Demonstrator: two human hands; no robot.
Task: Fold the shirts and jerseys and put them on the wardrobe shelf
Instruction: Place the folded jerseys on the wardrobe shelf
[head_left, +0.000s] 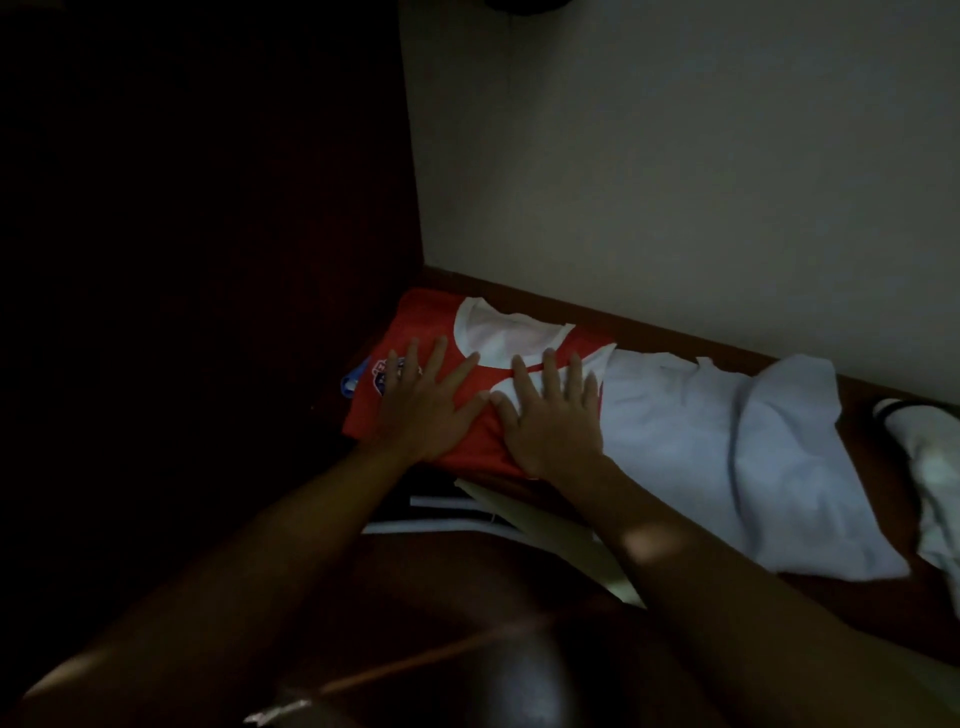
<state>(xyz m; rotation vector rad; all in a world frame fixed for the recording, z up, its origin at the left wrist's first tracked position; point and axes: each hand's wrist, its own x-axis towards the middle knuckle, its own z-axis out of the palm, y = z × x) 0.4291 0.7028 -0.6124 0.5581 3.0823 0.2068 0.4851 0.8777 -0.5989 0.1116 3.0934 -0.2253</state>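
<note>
1. A pale wall (675, 182) fills the upper right, meeting a dark wooden panel (208, 208) on the left at a corner.
2. A dark brown trim (597, 306) runs along the foot of the wall.
3. A small blue item (353, 382) peeks out on the left, too dim to identify.
4. White-striped dark fabric (441, 514) lies nearer the viewer, with a cream sheet (561, 540) just beside it.
5. Something white with a dark band (904, 415) sits at the far right edge.
</note>
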